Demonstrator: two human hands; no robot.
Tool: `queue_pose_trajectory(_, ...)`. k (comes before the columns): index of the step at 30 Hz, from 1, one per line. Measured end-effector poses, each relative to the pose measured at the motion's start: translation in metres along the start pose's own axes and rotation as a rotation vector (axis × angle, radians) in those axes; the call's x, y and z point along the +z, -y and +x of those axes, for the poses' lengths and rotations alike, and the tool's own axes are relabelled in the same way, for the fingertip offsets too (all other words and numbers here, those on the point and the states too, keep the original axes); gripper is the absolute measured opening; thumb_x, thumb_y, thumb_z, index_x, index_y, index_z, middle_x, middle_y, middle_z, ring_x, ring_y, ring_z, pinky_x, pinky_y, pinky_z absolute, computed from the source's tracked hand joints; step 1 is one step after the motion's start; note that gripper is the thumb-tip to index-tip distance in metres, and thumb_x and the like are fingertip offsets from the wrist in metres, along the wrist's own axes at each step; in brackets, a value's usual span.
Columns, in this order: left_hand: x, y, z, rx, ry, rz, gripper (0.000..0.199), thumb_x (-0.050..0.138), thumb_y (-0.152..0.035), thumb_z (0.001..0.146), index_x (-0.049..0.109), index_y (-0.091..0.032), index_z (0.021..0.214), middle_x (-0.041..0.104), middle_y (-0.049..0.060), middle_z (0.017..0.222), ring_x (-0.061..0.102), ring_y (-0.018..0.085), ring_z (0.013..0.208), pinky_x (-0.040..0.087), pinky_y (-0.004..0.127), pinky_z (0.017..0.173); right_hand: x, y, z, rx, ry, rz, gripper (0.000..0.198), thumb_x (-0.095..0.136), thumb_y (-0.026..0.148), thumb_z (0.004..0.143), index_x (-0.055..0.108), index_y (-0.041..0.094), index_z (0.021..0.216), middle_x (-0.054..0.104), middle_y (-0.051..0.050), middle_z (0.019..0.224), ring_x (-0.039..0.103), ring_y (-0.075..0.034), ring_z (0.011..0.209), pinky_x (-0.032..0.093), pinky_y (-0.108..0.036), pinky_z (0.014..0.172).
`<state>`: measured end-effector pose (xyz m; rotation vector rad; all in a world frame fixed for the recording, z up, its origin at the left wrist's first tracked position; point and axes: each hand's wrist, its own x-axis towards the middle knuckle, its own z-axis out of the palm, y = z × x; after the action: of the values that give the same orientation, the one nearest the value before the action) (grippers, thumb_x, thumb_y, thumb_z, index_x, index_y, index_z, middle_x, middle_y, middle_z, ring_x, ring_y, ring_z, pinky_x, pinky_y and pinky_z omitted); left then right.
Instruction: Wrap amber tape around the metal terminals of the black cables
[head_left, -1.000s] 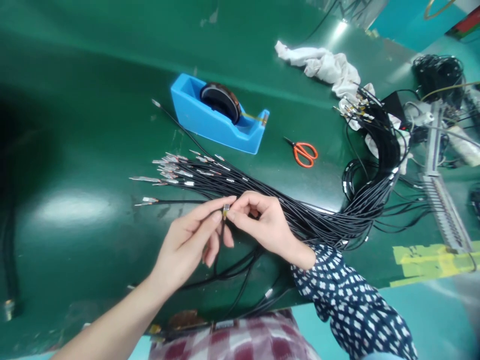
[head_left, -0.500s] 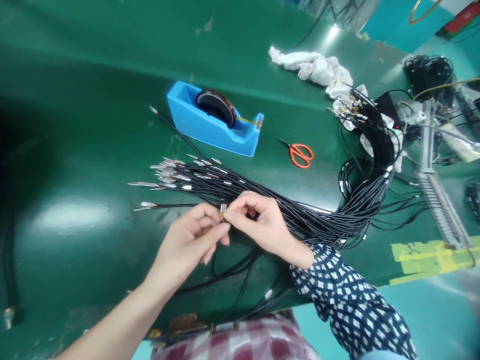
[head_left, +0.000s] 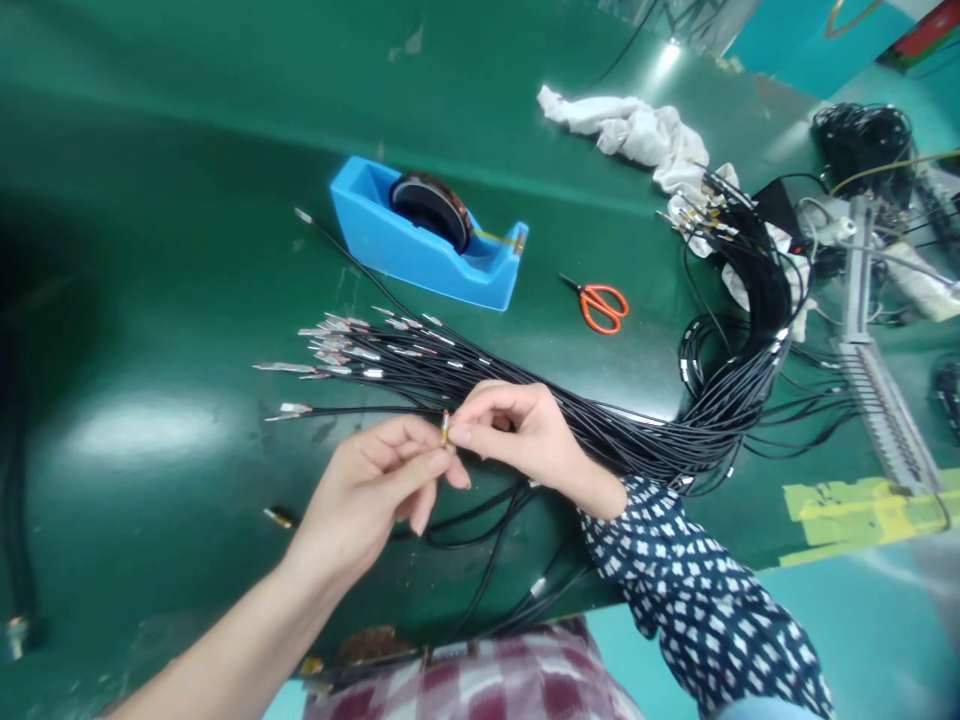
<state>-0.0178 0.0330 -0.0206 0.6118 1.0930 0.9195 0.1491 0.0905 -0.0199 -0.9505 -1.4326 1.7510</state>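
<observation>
My left hand pinches a small silver-and-amber cable end between thumb and forefinger, the other fingers loosely curled below. On the same piece, from the right, my right hand closes thumb and forefinger. The fingertips of both hands almost meet and hide most of it. Just behind the hands lies a thick bundle of black cables, with bared, grey-tipped ends fanned to the left. Beside my left wrist, a loose cable end with amber wrap rests on the green table.
A blue tape dispenser with an amber tape roll stands beyond the bundle. Orange-handled scissors lie to its right. Farther right are a crumpled white cloth, a grey metal strip and yellow tape.
The small piece between my fingers has turned from showing its flat silver face to nearly edge-on. My left hand has shifted slightly, uncovering the amber-wrapped cable end near the wrist.
</observation>
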Motion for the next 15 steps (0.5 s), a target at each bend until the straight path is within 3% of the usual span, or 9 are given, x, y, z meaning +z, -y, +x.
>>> queue_pose_trajectory(5,-0.0006,0.0014,-0.0009,-0.002,0.036,-0.013,0.017,0.072,-0.027,0.081,0.061,-0.016,0.072,0.073,0.001,0.067,0.050,0.005,0.033,0.025,0.018,0.039,-0.0003,-0.0031,0.0009,0.112,0.035,0.105,0.024,0.081,0.035,0.070,0.070,0.013,0.073,0.065,-0.001,0.072,0.042,-0.004,0.050,0.030,-0.020,0.044)
queue_pose_trajectory(11,-0.0026,0.0057,0.0001,0.012,0.076,-0.010,0.017,0.070,-0.027,0.083,0.062,-0.016,0.072,0.074,0.003,0.069,0.049,0.005,0.032,0.026,0.019,0.038,-0.0020,-0.0048,0.0024,0.183,0.073,0.149,0.030,0.081,0.039,0.068,0.067,0.013,0.074,0.059,0.003,0.061,0.041,-0.005,0.049,0.032,-0.019,0.045)
queue_pose_trajectory(15,-0.0026,0.0058,-0.0007,0.005,0.118,0.005,0.016,0.070,-0.028,0.083,0.064,-0.015,0.074,0.074,0.004,0.069,0.050,0.004,0.032,0.027,0.018,0.037,-0.0037,-0.0038,0.0031,0.210,0.169,0.242,0.026,0.080,0.035,0.070,0.065,0.014,0.074,0.058,0.005,0.057,0.044,-0.005,0.049,0.034,-0.018,0.046)
